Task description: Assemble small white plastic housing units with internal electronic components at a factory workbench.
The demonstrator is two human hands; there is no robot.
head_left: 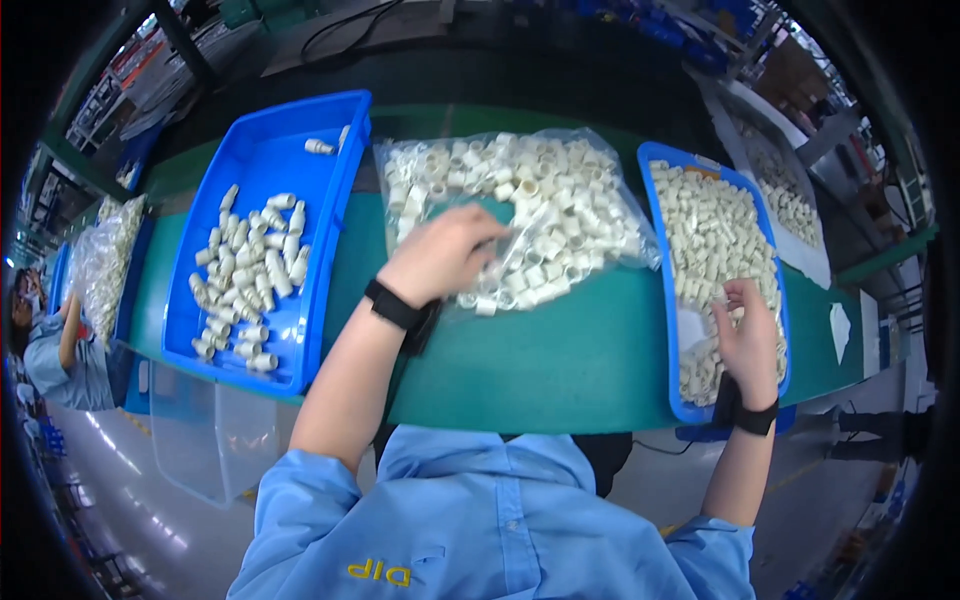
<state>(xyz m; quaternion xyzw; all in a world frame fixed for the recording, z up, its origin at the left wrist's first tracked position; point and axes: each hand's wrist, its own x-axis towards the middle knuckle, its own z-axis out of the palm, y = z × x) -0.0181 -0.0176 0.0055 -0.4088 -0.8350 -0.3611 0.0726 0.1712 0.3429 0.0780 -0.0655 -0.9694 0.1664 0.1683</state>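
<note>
A clear plastic bag lies in front of me, full of short white ring-like plastic sleeves. My left hand is over the bag's near left part, fingers curled down and smeared by motion. What they touch is hidden. At the right, a blue tray is heaped with smaller off-white plastic pieces. Above its near half is my right hand, thumb and fingertips drawn together; anything between them is too small to make out. A pale translucent piece lies beside it in the tray.
To the left, a tilted blue tray holds several assembled white fittings. The trays and bag rest on a green work surface. A clear bin stands below. Another person works at far left beside a filled bag.
</note>
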